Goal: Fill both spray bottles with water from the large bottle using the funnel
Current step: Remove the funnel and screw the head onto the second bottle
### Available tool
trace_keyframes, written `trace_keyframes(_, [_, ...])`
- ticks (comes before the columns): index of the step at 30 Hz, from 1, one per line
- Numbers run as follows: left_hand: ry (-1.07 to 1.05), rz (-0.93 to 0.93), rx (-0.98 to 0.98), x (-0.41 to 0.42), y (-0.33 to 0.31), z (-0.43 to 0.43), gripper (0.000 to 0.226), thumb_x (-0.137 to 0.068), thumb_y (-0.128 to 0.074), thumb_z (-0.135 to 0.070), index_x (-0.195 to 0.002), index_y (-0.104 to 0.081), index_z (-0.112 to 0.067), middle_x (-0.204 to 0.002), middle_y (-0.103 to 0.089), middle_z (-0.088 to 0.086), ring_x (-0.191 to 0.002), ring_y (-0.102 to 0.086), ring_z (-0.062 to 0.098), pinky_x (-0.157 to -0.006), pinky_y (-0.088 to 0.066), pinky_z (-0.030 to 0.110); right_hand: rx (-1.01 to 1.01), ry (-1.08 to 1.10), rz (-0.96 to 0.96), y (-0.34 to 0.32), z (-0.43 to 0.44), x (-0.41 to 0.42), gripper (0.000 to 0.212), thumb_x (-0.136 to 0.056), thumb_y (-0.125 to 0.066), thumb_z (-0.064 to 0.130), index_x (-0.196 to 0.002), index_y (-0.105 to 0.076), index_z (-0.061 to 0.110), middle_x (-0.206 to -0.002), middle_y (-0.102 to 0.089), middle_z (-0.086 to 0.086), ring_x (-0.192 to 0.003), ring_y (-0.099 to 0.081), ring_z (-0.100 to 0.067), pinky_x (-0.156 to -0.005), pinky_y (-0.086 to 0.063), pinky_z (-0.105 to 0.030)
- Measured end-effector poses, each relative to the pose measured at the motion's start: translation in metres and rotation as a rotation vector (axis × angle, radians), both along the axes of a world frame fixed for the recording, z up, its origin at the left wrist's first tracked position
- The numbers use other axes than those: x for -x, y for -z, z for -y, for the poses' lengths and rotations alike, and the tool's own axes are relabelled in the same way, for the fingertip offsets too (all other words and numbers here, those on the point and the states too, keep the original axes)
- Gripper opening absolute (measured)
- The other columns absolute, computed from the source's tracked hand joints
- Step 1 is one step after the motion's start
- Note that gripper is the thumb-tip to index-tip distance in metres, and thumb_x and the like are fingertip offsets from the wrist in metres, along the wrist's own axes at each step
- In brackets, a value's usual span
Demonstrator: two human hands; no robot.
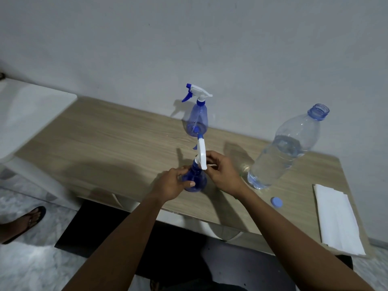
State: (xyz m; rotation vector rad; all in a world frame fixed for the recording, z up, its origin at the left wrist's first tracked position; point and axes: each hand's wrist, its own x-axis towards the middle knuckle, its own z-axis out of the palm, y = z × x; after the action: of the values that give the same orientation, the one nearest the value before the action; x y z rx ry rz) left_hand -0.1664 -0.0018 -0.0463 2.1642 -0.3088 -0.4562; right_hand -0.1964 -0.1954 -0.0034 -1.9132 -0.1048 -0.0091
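The wooden table (117, 143) carries all items. Large bottle (283, 148): upright at right, uncapped, partly filled. Far spray bottle (197, 120): upright by the wall, sprayer fitted. Near spray bottle (196, 181): mid-table, body gripped by left hand (170, 185); right hand (222, 175) pinches its white sprayer (202, 153). Blue cap (276, 201): near the large bottle.

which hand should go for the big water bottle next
Right, probably. The big bottle stands open to the right of the right hand, which only pinches the sprayer head. The left hand grips the near spray bottle and would have to cross over.
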Motion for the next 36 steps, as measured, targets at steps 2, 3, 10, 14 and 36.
trace_keyframes(2, [-0.007,-0.001,-0.017,-0.001,0.001,-0.001,0.038,-0.082,-0.078,-0.031,-0.119,-0.071,-0.031,-0.111,-0.067,-0.022,-0.107,-0.060,0.004,-0.084,-0.040,0.019,0.001,-0.011,0.007,0.000,0.001,0.000,0.026,-0.096,-0.061,-0.001,-0.119,-0.068,0.010,-0.110,-0.076,-0.001,-0.107,-0.072,-0.015,-0.095,-0.058,-0.039])
trace_keyframes(3, [-0.012,-0.006,-0.017,-0.002,0.003,-0.001,0.037,-0.082,-0.078,-0.031,-0.118,-0.072,-0.031,-0.107,-0.067,-0.023,-0.106,-0.061,0.004,-0.082,-0.040,0.018,0.006,-0.019,0.011,0.000,0.001,0.000,0.026,-0.096,-0.060,-0.001,-0.119,-0.068,0.009,-0.111,-0.076,-0.001,-0.107,-0.072,-0.014,-0.095,-0.058,-0.037])
trace_keyframes(10, [-0.012,-0.023,-0.018,-0.003,0.005,0.000,0.037,-0.081,-0.079,-0.033,-0.117,-0.071,-0.034,-0.103,-0.068,-0.023,-0.105,-0.062,0.005,-0.087,-0.043,0.025,0.114,-0.046,0.056,-0.002,0.002,0.003,0.030,-0.097,-0.061,0.004,-0.124,-0.066,0.015,-0.112,-0.075,0.007,-0.108,-0.070,-0.009,-0.094,-0.057,-0.038])
trace_keyframes(14, [-0.013,-0.024,-0.021,-0.003,0.004,0.000,0.042,-0.080,-0.078,-0.037,-0.120,-0.069,-0.036,-0.112,-0.071,-0.017,-0.109,-0.063,0.008,-0.094,-0.047,0.031,0.138,-0.045,0.066,-0.002,0.003,0.005,0.029,-0.097,-0.062,0.006,-0.124,-0.065,0.018,-0.112,-0.075,0.009,-0.108,-0.070,-0.009,-0.093,-0.057,-0.039])
trace_keyframes(36, [-0.032,-0.053,-0.003,0.001,-0.001,0.002,0.050,-0.081,-0.079,-0.031,-0.129,-0.064,-0.033,-0.116,-0.071,-0.010,-0.108,-0.060,0.006,-0.090,-0.043,0.024,0.360,-0.104,0.071,-0.003,0.009,-0.006,0.029,-0.094,-0.064,0.018,-0.121,-0.072,0.026,-0.111,-0.077,0.009,-0.098,-0.071,-0.006,-0.088,-0.052,-0.018])
